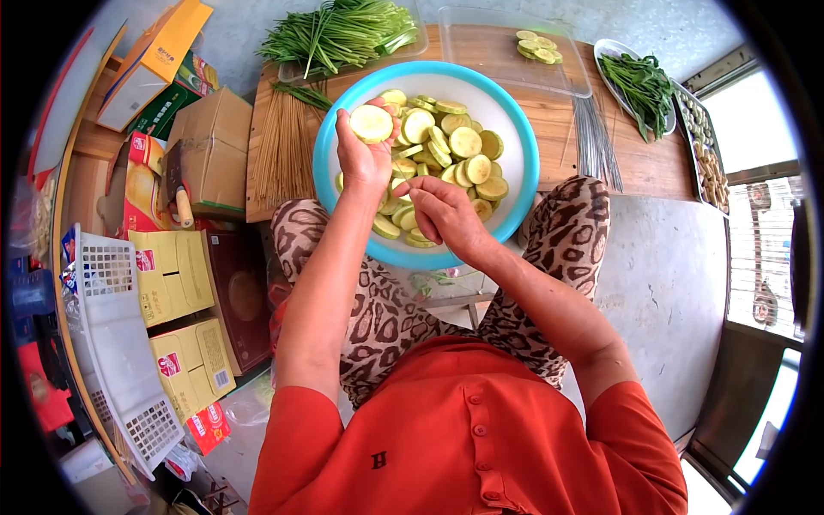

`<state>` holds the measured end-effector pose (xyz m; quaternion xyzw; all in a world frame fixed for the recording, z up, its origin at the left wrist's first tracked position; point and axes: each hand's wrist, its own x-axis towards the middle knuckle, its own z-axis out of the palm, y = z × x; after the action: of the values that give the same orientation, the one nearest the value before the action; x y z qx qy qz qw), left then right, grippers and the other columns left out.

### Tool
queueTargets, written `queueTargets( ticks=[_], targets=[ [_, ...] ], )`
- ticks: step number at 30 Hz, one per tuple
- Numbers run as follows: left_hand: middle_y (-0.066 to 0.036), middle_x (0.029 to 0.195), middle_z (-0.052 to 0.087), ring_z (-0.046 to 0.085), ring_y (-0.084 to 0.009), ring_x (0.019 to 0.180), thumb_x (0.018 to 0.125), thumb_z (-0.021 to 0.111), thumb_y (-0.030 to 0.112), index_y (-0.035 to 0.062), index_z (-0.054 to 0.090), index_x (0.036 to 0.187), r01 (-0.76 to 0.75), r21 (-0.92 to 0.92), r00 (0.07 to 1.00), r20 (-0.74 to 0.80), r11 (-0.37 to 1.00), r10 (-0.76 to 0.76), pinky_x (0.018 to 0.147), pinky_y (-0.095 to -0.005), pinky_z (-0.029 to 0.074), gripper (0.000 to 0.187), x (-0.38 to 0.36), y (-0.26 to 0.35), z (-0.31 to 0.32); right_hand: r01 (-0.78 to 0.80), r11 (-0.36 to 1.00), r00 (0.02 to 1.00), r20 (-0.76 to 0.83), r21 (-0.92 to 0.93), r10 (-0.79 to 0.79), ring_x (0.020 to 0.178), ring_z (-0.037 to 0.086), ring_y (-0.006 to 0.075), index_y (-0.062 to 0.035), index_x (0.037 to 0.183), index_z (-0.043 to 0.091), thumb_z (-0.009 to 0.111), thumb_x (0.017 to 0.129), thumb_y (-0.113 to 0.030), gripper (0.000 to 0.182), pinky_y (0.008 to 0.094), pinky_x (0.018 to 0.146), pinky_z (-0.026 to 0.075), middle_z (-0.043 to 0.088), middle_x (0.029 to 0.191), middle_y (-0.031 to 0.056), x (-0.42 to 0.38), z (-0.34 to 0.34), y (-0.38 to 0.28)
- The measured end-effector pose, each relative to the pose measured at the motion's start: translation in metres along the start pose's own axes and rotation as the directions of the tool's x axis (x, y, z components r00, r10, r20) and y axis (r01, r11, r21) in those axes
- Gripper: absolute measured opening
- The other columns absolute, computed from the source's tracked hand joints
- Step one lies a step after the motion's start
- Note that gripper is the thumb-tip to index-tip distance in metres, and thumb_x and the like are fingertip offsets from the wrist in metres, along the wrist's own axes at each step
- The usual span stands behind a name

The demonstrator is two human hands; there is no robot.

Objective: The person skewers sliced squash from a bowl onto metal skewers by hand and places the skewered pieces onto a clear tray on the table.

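Observation:
A white basin with a blue rim [520, 112] rests across my knees, against the wooden table, and holds many round zucchini slices [466, 142]. Over its left side, my left hand [367, 156] is turned palm up with slices [372, 124] held in it, a broad pale one on top. My right hand [444, 215] hovers above the front part of the basin, its index finger pointing toward the left hand and the other fingers curled. Nothing shows between those fingers, though their undersides are partly hidden.
On the wooden table [635, 163] are green chives [339, 34], wooden skewers [285, 146], metal skewers [594, 142], a clear tray [481, 51] with several slices, a plate of leafy greens [637, 86] and a dark tray [704, 154]. Boxes [210, 142] and a white basket [116, 343] stand left.

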<state>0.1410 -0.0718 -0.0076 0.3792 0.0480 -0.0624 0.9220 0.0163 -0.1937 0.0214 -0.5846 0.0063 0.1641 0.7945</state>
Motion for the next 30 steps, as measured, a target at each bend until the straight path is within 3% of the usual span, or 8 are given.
queueTargets(
  ticks=[9, 12, 16, 18, 19, 20, 22, 30],
  targets=[
    [-0.012, 0.094, 0.063, 0.060, -0.0207, 0.078, 0.098, 0.026, 0.046, -0.0027, 0.056, 0.110, 0.153, 0.103, 0.987, 0.033, 0.983, -0.157, 0.072, -0.0316, 0.049, 0.059, -0.017, 0.000, 0.017, 0.086, 0.996, 0.992, -0.090, 0.011, -0.085, 0.039, 0.034, 0.0053, -0.0015, 0.099, 0.059, 0.043, 0.097, -0.016, 0.022, 0.0213, 0.038, 0.026, 0.041, 0.049, -0.0024, 0.021, -0.009, 0.003],
    [-0.010, 0.096, 0.062, 0.061, -0.0179, 0.080, 0.098, 0.033, 0.047, -0.0006, 0.055, 0.114, 0.037, 0.353, 0.998, 0.026, 0.935, -0.049, 0.067, -0.0302, 0.049, 0.055, -0.011, -0.002, 0.004, 0.115, 0.993, 0.981, -0.160, 0.026, -0.109, 0.039, 0.034, 0.0055, -0.0006, 0.099, 0.059, 0.042, 0.098, -0.017, 0.023, 0.0213, 0.037, 0.026, 0.042, 0.050, -0.0025, 0.020, -0.017, -0.006],
    [-0.006, 0.087, 0.062, 0.062, -0.0163, 0.070, 0.095, 0.049, 0.036, 0.0052, 0.061, 0.106, 0.009, 0.697, 0.999, 0.018, 0.717, -0.030, 0.059, -0.0303, 0.049, 0.035, -0.005, 0.007, -0.009, 0.123, 0.991, 0.972, -0.208, 0.062, -0.108, 0.042, 0.032, 0.0052, -0.0001, 0.104, 0.058, 0.042, 0.098, -0.017, 0.024, 0.0202, 0.040, 0.026, 0.040, 0.052, -0.0024, 0.013, -0.035, -0.017],
    [-0.008, 0.087, 0.063, 0.063, -0.0194, 0.069, 0.090, 0.057, 0.034, 0.0086, 0.061, 0.107, -0.120, 0.973, 0.984, 0.142, 0.198, -0.104, 0.060, -0.0339, 0.048, 0.031, -0.008, 0.008, -0.014, 0.130, 0.990, 0.968, -0.223, 0.056, -0.115, 0.043, 0.032, 0.0053, -0.0002, 0.104, 0.058, 0.041, 0.098, -0.017, 0.024, 0.0203, 0.041, 0.026, 0.040, 0.052, -0.0023, 0.009, -0.042, -0.019],
    [-0.005, 0.071, 0.060, 0.057, -0.0158, 0.065, 0.085, 0.065, 0.031, 0.0070, 0.059, 0.105, -0.260, 0.961, 0.963, 0.265, 0.091, -0.050, 0.060, -0.0325, 0.044, 0.032, -0.015, 0.007, -0.012, 0.138, 0.989, 0.964, -0.237, 0.049, -0.122, 0.043, 0.031, 0.0054, -0.0003, 0.104, 0.058, 0.041, 0.097, -0.016, 0.024, 0.0204, 0.041, 0.026, 0.040, 0.051, -0.0022, 0.007, -0.045, -0.019],
    [-0.005, 0.071, 0.060, 0.057, -0.0158, 0.065, 0.085, 0.065, 0.031, 0.0070, 0.059, 0.105, -0.260, 0.961, 0.963, 0.266, 0.092, -0.053, 0.060, -0.0325, 0.044, 0.032, -0.022, 0.008, -0.010, 0.137, 0.989, 0.963, -0.241, 0.049, -0.122, 0.043, 0.031, 0.0054, -0.0003, 0.104, 0.058, 0.041, 0.097, -0.016, 0.024, 0.0204, 0.041, 0.026, 0.040, 0.051, -0.0022, 0.005, -0.047, -0.019],
    [-0.006, 0.071, 0.058, 0.058, -0.0203, 0.066, 0.081, 0.069, 0.028, 0.0069, 0.058, 0.099, -0.287, 0.935, 0.949, 0.248, -0.210, -0.194, 0.061, -0.0362, 0.044, 0.030, -0.037, 0.012, -0.005, 0.117, 0.992, 0.963, -0.247, 0.040, -0.104, 0.043, 0.031, 0.0057, -0.0004, 0.105, 0.057, 0.041, 0.097, -0.016, 0.024, 0.0208, 0.041, 0.026, 0.039, 0.051, -0.0021, 0.003, -0.050, -0.019],
    [-0.013, 0.078, 0.063, 0.063, -0.0309, 0.078, 0.073, 0.075, 0.038, 0.0046, 0.052, 0.089, -0.227, 0.870, 0.974, 0.203, -0.438, -0.100, 0.066, -0.0415, 0.046, 0.044, -0.047, 0.004, -0.002, 0.128, 0.992, 0.962, -0.241, -0.006, -0.125, 0.043, 0.032, 0.0059, -0.0001, 0.104, 0.057, 0.041, 0.098, -0.018, 0.025, 0.0210, 0.041, 0.026, 0.039, 0.051, -0.0023, -0.004, -0.055, -0.015]
  ],
)
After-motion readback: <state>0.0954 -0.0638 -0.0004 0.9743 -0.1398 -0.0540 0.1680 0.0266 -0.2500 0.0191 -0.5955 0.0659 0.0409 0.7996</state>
